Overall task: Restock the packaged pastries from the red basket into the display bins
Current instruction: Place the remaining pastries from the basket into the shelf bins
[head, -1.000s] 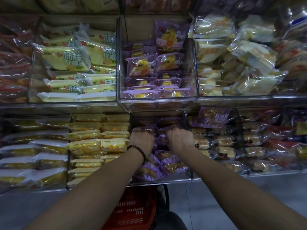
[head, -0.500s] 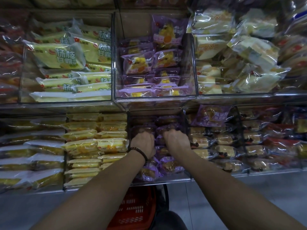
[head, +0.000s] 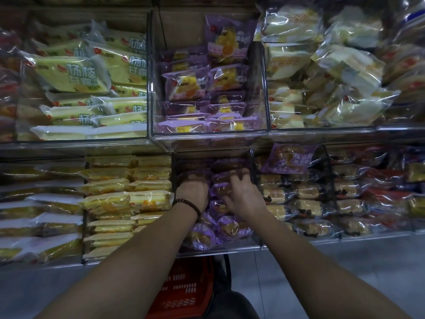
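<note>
Both hands reach into the lower middle display bin [head: 218, 248], which is packed with purple packaged pastries [head: 232, 227]. My left hand [head: 193, 192], with a dark bead bracelet on the wrist, is curled with its fingers buried among the packs at the bin's left side. My right hand [head: 245, 194] lies on the purple packs with fingers spread, pressing on them. The red basket [head: 184, 288] sits on the floor below the shelf, between my arms; its contents are hidden.
A clear bin above [head: 207, 132] holds more purple packs. Yellow packaged cakes [head: 128, 199] fill the bins to the left, brown and red-wrapped pastries [head: 322, 192] those to the right. Grey floor [head: 345, 268] lies beneath the shelf edge.
My right hand has opened from a fist and now lies with fingers spread over the purple packs. The left hand stays curled in the same bin. The view has shifted slightly.
</note>
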The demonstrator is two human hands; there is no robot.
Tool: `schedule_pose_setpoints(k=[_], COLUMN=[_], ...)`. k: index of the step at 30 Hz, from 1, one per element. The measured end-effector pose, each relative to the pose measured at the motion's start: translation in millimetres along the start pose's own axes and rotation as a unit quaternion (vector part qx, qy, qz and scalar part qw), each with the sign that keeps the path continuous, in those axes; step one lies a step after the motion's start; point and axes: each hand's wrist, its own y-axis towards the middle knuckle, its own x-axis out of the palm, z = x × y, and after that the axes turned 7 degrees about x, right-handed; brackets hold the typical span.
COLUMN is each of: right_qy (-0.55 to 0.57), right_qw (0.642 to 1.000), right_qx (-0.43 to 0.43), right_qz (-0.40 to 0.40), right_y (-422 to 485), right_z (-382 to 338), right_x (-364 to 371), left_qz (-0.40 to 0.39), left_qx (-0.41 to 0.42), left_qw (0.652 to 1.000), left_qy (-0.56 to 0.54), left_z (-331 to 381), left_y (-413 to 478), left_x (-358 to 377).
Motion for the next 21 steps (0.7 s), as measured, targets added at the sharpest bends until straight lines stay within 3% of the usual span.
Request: schedule_pose_setpoints(k=[4,7,9,14,21], right_qy=[0.056,0.018,-0.009,-0.073,-0.199], right_qw=[0.994,0.992,0.992,0.995,0.976], right_qx=[-0.026,-0.074,-0.094,-0.062,-0.083], right_qz=[0.09,0.1,0.084,0.016,-0.032], right_y=[-22.8,-37.0,-42.1,-41.4,-30.1], right_z=[14.8,25.5,25.0,13.0,-1.3], right_x=[3.2,17.3,20.4,13.4,9.0], left_qz=[-0.001,0.05,0.07,-0.011,-0.059], left_qx=[-0.021,-0.004,0.044,0.17,0.211], left_qw=[0.993,0.994,0.995,0.985,0.968], left_qy=[-0.113,-0.094,-0.061,0.02,0.119], left_z=[-9.2,-11.4,-12.5,-16.8,-12.3], left_y=[-7.9,-20.6,-28.6,-47.6,-43.7], left_x=[-7.4,-9.1,-10.7,-13.1,-1.6])
